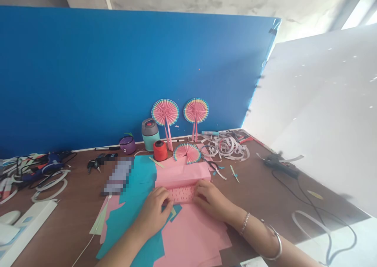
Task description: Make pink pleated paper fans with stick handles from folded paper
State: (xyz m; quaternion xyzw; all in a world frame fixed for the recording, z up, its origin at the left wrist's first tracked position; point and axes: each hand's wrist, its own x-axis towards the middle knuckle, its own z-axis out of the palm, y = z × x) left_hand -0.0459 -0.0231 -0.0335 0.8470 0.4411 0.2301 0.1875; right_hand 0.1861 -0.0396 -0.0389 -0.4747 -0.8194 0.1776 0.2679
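My left hand (pixel 153 214) and my right hand (pixel 210 199) both press on a pink patterned paper strip (pixel 182 193) that is being folded on the table. Each hand pinches one end of it, fingers curled. Behind the strip lies a folded pink sheet (pixel 182 174). Underneath are loose pink sheets (pixel 191 235) and teal sheets (pixel 141 180). My right wrist wears bracelets.
Two finished pink paper fans (pixel 165 112) (pixel 196 110) lean on the blue board; a half fan (pixel 186 153) lies flat. An orange thread spool (pixel 160 150), teal flask (pixel 150 134), purple container (pixel 127 144), scissors (pixel 212 165), paper strip curls (pixel 226 147), and glue guns (pixel 44 166) (pixel 279 162) surround the work.
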